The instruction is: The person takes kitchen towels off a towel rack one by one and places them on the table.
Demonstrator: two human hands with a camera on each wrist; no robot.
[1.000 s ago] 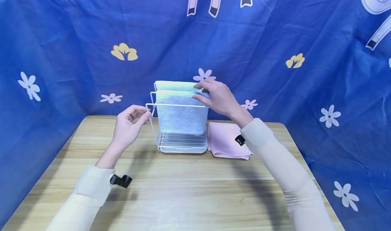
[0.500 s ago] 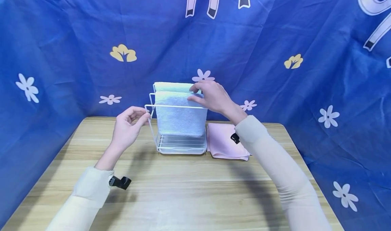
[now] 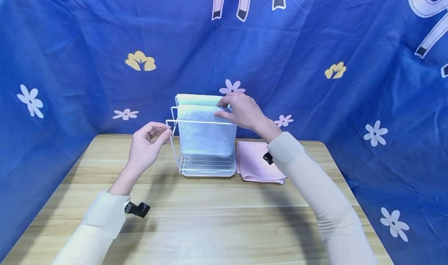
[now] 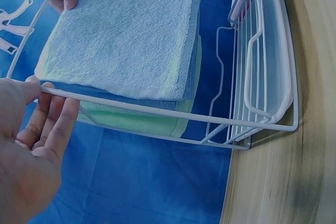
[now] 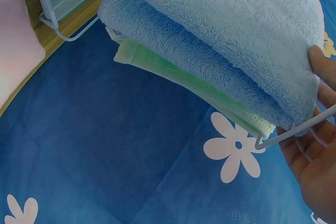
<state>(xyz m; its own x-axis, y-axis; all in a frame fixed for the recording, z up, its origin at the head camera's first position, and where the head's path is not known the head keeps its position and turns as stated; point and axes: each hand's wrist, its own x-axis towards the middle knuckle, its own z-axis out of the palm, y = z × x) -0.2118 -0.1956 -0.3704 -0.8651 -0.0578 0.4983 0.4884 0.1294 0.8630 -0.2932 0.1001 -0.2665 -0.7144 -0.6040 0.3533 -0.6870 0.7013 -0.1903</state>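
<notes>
Blue cloth with flowers hangs behind a wooden table, where a white wire rack stands. The left hand pinches the rack's bar. The right hand pinches a top corner of the blue towel. That towel is up in the rack, above its wire floor. A green towel is just behind it. A pink cloth lies beside the rack.
</notes>
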